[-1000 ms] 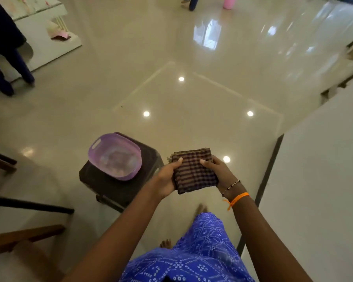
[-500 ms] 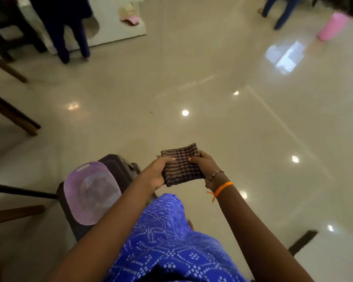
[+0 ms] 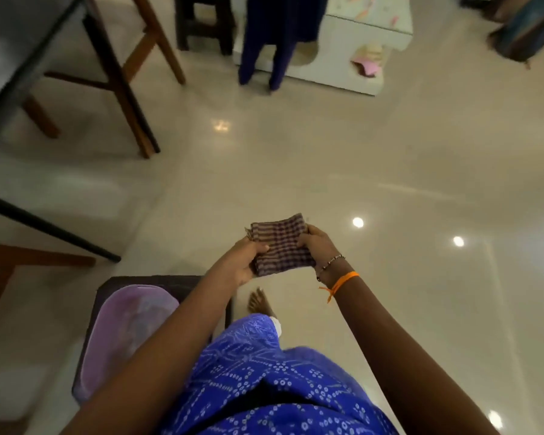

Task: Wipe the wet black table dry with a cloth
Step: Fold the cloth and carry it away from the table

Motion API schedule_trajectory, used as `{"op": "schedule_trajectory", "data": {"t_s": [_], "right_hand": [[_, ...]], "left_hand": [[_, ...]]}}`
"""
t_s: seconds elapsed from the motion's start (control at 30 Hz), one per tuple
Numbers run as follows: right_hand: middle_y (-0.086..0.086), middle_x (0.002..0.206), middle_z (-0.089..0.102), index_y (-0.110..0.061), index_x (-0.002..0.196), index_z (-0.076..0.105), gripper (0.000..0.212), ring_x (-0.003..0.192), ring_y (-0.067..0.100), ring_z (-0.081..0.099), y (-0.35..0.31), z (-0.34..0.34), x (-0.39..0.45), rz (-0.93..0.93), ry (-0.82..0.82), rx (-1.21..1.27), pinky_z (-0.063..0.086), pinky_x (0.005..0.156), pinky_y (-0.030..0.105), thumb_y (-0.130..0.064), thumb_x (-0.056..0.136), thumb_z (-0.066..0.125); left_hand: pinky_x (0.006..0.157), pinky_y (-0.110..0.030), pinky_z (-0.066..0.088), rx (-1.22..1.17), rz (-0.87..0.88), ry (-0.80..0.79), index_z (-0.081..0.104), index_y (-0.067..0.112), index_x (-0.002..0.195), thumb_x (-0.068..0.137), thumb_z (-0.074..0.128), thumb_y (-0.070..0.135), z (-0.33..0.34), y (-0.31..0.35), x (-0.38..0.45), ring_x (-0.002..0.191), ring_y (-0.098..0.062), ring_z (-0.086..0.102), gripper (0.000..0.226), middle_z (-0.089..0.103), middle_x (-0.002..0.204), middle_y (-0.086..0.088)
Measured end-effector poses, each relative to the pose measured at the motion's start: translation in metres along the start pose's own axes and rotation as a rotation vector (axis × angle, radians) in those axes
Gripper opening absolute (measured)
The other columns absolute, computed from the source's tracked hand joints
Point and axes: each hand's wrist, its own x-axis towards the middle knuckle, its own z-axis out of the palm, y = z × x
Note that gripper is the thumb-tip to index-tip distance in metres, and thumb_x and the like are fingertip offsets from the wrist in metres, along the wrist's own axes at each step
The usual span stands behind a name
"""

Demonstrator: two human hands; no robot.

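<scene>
A folded brown checked cloth (image 3: pixel 281 243) is held in front of me at waist height, over the floor. My left hand (image 3: pixel 244 262) grips its left edge and my right hand (image 3: pixel 319 248) grips its right edge. The black table (image 3: pixel 16 48) shows at the top left corner, its dark top cut off by the frame edge, with brown wooden legs beneath. It stands well away from my hands, to the left and ahead.
A purple plastic basin (image 3: pixel 123 334) sits on a dark stool (image 3: pixel 145 282) just left of my legs. A black bar (image 3: pixel 47 227) and wooden chair parts (image 3: pixel 29 255) lie to the left. A person's legs (image 3: pixel 264 48) stand ahead by a white bench (image 3: pixel 352 54).
The view has swung left: the basin and stool slid to the lower left, and the black table came into view at top left. Both hands keep hold of the cloth.
</scene>
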Motion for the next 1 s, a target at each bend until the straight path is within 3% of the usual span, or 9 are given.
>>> {"op": "schedule_trajectory", "data": {"t_s": [0.1,0.23,0.3,0.43,0.53,0.63,0.73,0.87,1.0], "right_hand": [[0.011,0.099,0.060,-0.008,0.101,0.060,0.032,0.091,0.027,0.054,-0.047,0.025,0.040,-0.015,-0.107,-0.065,0.048,0.079,0.039,0.009,0.083,0.039],[0.007,0.090,0.061,-0.008,0.099,0.059,0.031,0.078,0.022,0.056,-0.094,0.074,0.081,-0.009,-0.277,-0.151,0.049,0.072,0.033,0.010,0.084,0.038],[0.007,0.085,0.061,-0.008,0.094,0.059,0.030,0.074,0.020,0.055,-0.112,0.101,0.100,-0.016,-0.361,-0.211,0.047,0.068,0.031,0.011,0.083,0.037],[0.008,0.087,0.061,-0.009,0.095,0.060,0.033,0.079,0.023,0.055,-0.143,0.170,0.140,-0.052,-0.559,-0.368,0.045,0.069,0.030,0.012,0.082,0.038],[0.013,0.099,0.059,-0.005,0.110,0.058,0.038,0.091,0.025,0.054,-0.163,0.222,0.170,-0.072,-0.695,-0.491,0.045,0.076,0.034,0.011,0.082,0.038],[0.013,0.102,0.059,-0.010,0.109,0.057,0.037,0.093,0.025,0.054,-0.185,0.271,0.194,-0.061,-0.826,-0.606,0.045,0.082,0.037,0.010,0.083,0.039],[0.013,0.101,0.058,-0.004,0.112,0.057,0.038,0.092,0.024,0.053,-0.205,0.309,0.209,-0.070,-0.915,-0.715,0.044,0.080,0.036,0.011,0.082,0.039],[0.014,0.100,0.059,-0.013,0.104,0.056,0.034,0.091,0.024,0.055,-0.220,0.354,0.217,-0.082,-1.028,-0.837,0.045,0.080,0.038,0.009,0.083,0.040],[0.012,0.096,0.058,-0.009,0.108,0.057,0.036,0.089,0.024,0.053,-0.210,0.393,0.209,-0.070,-1.168,-1.000,0.045,0.078,0.039,0.008,0.081,0.040]], "left_hand": [[0.073,-0.038,0.053,-0.073,0.053,0.082,0.055,0.007,0.117,0.094,0.040,-0.003,-0.009,0.046,0.010,0.084,-0.023,0.063,0.029,0.064,0.106,-0.014],[0.060,-0.029,0.056,-0.200,0.113,0.203,0.057,0.007,0.115,0.093,0.043,0.000,-0.036,0.090,0.020,0.077,-0.019,0.064,0.027,0.066,0.096,-0.009],[0.055,-0.027,0.056,-0.306,0.139,0.290,0.060,0.007,0.105,0.093,0.043,0.000,-0.051,0.106,0.024,0.070,-0.017,0.065,0.022,0.066,0.094,-0.009],[0.062,-0.031,0.055,-0.531,0.196,0.449,0.056,0.007,0.108,0.094,0.042,0.002,-0.088,0.137,0.031,0.069,-0.019,0.066,0.020,0.071,0.074,-0.005],[0.067,-0.034,0.054,-0.658,0.210,0.566,0.054,0.005,0.112,0.095,0.042,0.002,-0.113,0.163,0.039,0.077,-0.022,0.063,0.022,0.066,0.089,-0.010],[0.057,-0.030,0.056,-0.796,0.243,0.655,0.055,0.005,0.109,0.093,0.040,0.000,-0.133,0.195,0.045,0.076,-0.023,0.063,0.022,0.066,0.093,-0.013],[0.061,-0.034,0.055,-0.899,0.223,0.763,0.054,0.003,0.111,0.090,0.037,-0.003,-0.148,0.221,0.050,0.083,-0.028,0.062,0.029,0.063,0.106,-0.019],[0.066,-0.037,0.052,-0.979,0.238,0.900,0.053,0.005,0.116,0.080,0.034,-0.009,-0.168,0.242,0.051,0.082,-0.031,0.061,0.043,0.062,0.104,-0.020],[0.068,-0.037,0.048,-1.114,0.263,1.008,0.054,0.007,0.109,0.070,0.032,-0.010,-0.188,0.233,0.045,0.091,-0.033,0.056,0.047,0.057,0.103,-0.022]]}}
